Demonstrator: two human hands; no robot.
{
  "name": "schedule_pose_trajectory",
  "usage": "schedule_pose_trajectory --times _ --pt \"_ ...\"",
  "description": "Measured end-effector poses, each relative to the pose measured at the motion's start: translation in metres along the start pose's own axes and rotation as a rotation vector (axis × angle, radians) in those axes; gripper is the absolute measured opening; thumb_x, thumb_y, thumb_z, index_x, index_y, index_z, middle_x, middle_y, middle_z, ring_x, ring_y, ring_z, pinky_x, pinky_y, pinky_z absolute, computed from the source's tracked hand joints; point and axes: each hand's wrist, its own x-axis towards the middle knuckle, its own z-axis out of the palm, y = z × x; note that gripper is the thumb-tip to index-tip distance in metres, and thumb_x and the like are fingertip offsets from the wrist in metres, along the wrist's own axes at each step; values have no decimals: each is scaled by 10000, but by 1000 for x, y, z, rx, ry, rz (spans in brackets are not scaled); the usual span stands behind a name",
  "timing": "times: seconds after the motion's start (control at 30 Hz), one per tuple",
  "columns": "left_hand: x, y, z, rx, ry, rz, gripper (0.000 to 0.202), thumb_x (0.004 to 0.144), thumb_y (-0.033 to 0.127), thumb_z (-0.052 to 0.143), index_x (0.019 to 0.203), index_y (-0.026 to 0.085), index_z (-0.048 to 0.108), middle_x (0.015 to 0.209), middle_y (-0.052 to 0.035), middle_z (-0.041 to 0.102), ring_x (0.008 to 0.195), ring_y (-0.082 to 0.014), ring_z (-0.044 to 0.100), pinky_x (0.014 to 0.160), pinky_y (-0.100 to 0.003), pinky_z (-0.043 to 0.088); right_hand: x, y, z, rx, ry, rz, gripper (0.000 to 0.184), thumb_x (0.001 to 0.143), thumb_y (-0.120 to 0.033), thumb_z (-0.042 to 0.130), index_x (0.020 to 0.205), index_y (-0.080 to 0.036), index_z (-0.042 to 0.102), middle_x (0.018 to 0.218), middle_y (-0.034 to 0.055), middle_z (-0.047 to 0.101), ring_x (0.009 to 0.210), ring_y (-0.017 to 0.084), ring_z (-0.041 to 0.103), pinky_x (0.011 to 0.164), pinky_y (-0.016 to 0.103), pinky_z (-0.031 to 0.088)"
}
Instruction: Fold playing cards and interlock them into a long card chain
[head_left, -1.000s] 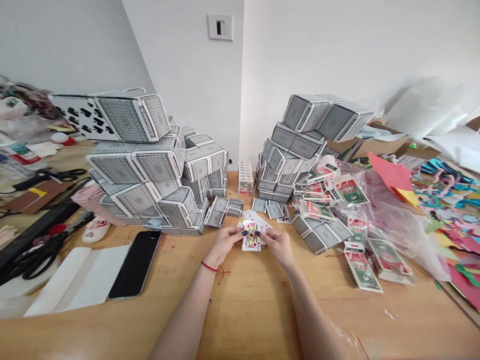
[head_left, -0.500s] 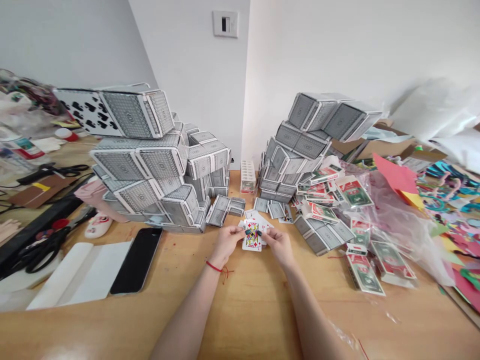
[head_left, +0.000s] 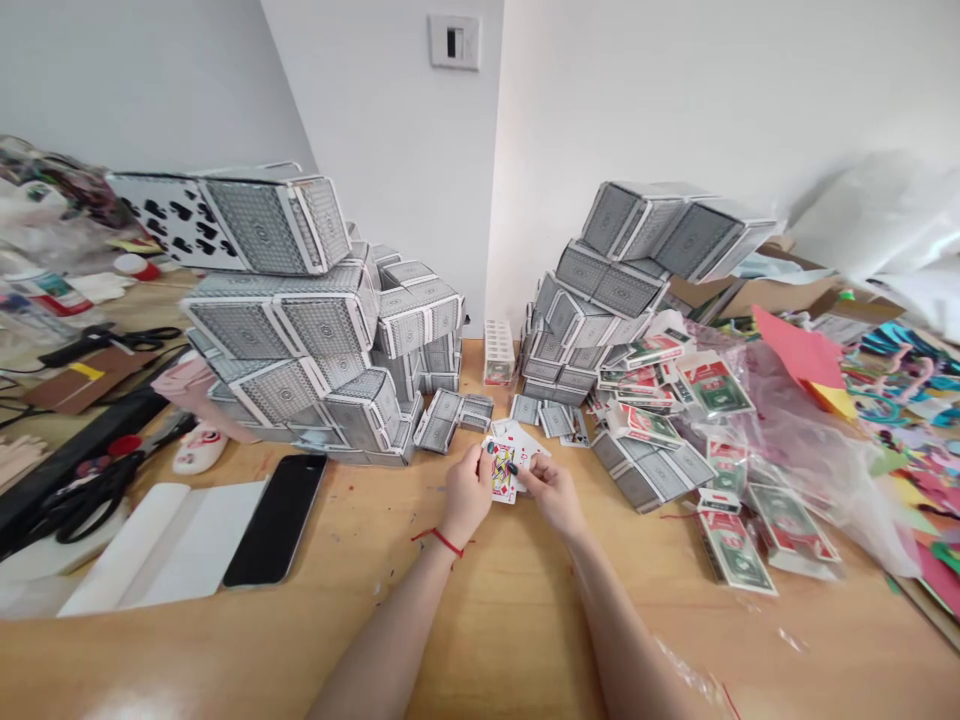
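A playing card (head_left: 502,474) with a diamond face figure is held upright between my two hands above the table. My left hand (head_left: 469,490) is closed on its left side, the thumb lying across the front. My right hand (head_left: 553,492) pinches the card's right edge with thumb and fingertips. Just behind it, several loose white-faced cards (head_left: 534,446) lie spread on the table and are partly hidden. Beyond these are small grey folded-card blocks (head_left: 439,420) on the left and more grey-backed cards (head_left: 556,418) on the right.
Tall stacks of folded-card blocks stand left (head_left: 322,325) and right (head_left: 592,325). Red-green card boxes (head_left: 739,555) and plastic wrap (head_left: 810,440) lie right. A black phone (head_left: 276,520), white paper (head_left: 180,540) and black scissors (head_left: 97,490) lie left. A clear box (head_left: 498,355) stands by the wall.
My left hand has shifted its grip, its thumb now higher across the card's front. The right fingers have moved slightly inward on the card. The view has shifted a little.
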Motion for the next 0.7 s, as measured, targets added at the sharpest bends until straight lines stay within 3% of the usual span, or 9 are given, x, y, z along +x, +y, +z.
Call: schedule_pose_trajectory --times 0.2,0.43,0.6,0.7 --pt "0 -5 -1 92 24 45 366 845 298 325 500 177 331 437 27 396 425 -82 366 450 -218 226 -1 -3 4 -55 -8 -20 364 631 -454 648 553 -185 415 453 -73 413 413 65 339 422 197 266" --pt "0 -7 1 130 66 67 361 850 289 314 506 180 340 452 14 441 428 -85 382 445 -212 239 -1 -4 6 -12 13 42 338 619 -464 650 564 -183 472 488 -50 492 442 93 438 457 217 364" --pt "0 -9 4 171 68 72 273 848 260 314 606 183 414 526 -7 518 482 -107 461 470 -212 281 -2 -14 0 19 -141 83 280 662 -452 613 682 -174 585 648 0 613 604 152 571 625 287 466" --pt "0 -9 3 183 83 77 265 853 257 303 634 183 432 532 -8 522 482 -110 470 468 -213 288 -3 -17 1 0 -169 69 271 680 -438 597 721 -171 608 686 13 634 627 164 588 640 297 474"
